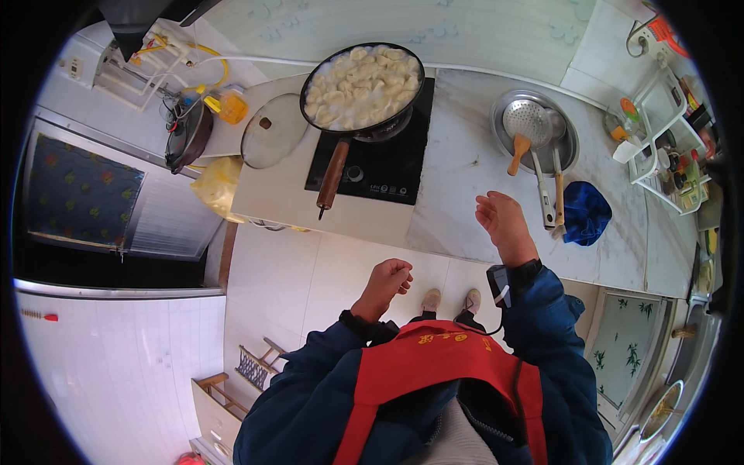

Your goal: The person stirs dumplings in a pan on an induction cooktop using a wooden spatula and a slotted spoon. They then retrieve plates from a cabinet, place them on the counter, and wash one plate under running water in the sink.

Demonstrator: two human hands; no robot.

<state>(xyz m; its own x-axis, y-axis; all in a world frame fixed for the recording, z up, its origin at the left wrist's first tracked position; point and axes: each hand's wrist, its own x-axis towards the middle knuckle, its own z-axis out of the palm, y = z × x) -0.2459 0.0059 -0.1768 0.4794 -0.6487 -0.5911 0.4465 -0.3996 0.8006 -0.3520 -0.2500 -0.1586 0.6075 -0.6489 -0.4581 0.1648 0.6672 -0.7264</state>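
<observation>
My left hand [383,288] hovers in front of the counter's edge, its fingers curled inward with nothing visible in them. Over the marble countertop [453,168], my right hand [504,224] is raised with loosely bent fingers and holds nothing. The nearest items to it are a metal skimmer with a wooden handle [526,123] and two long-handled utensils, resting in a steel basin [497,119]. Farther left, a wok [333,177] with a brown handle sits on a black induction cooktop [378,168]. Dumplings [366,87] crowd its whitish, bubbling liquid.
Left of the wok lies a glass lid [273,133], near an oil jug [228,106] and a dark electric pan [195,136]. A yellow plastic bag [220,183] hangs by the counter's left end. A blue cloth [586,212] and a white condiment rack [662,136] are at right.
</observation>
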